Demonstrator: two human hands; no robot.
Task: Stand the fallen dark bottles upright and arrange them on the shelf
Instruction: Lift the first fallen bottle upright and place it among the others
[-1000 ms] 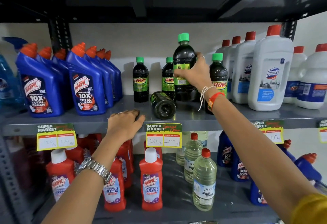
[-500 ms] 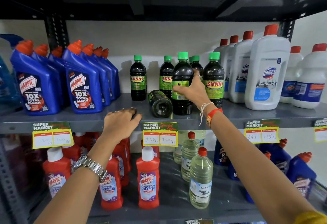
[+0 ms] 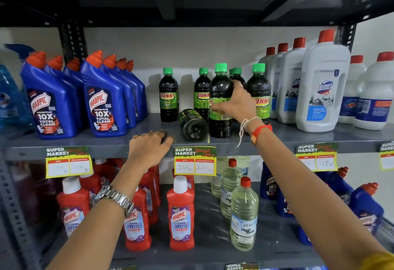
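Observation:
Several dark Sunny bottles with green caps stand on the grey middle shelf (image 3: 110, 142). My right hand (image 3: 235, 104) grips the front upright dark bottle (image 3: 220, 125) around its label; the bottle's base rests on the shelf. Just left of it one dark bottle (image 3: 193, 125) lies on its side, its base facing me. Other dark bottles stand behind: one at the left (image 3: 168, 97), one behind the fallen bottle (image 3: 201, 94), one on the right (image 3: 260, 90). My left hand (image 3: 149, 147) rests palm down on the shelf's front edge, holding nothing.
Blue Harpic bottles (image 3: 102, 99) fill the shelf's left side and white Domex bottles (image 3: 322, 90) the right. Price tags (image 3: 195, 161) hang on the shelf edge. On the lower shelf stand red Harpic bottles (image 3: 181, 216) and clear bottles (image 3: 244, 216).
My right hand brought the dark bottle down from the air and stood it on the shelf beside the fallen one. The left hand stayed on the shelf edge.

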